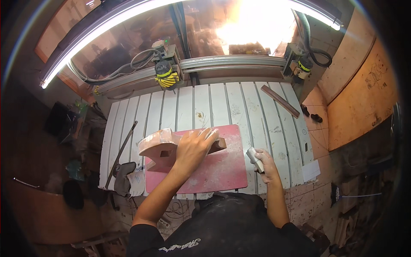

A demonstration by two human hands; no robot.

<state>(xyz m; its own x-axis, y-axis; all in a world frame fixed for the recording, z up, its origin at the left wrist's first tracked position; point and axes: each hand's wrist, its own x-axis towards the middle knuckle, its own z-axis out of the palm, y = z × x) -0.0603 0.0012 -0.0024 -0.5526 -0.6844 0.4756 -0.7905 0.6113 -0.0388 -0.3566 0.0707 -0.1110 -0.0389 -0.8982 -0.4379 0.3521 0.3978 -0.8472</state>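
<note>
A curved, dusty wooden workpiece (pixel 157 138) with a square cutout rests on a pink mat (pixel 224 173). My left hand (pixel 192 147) lies over its top with the fingers bent down along its far side, gripping it. The underside of that grip is hidden by the hand. To the right of the mat, my right hand (pixel 269 165) is closed round a small whitish block (pixel 255 160), which is held apart from the wooden piece. Pale dust coats the fingers of my right hand.
The mat lies on a grey slatted table (pixel 231 103). A dark wooden strip (pixel 280 101) sits at its far right, a thin rod (pixel 122 153) at its left. Behind stands a metal rail (pixel 231 63) carrying a black-and-yellow tool (pixel 165 75). A paper sheet (pixel 311 171) lies at the right edge.
</note>
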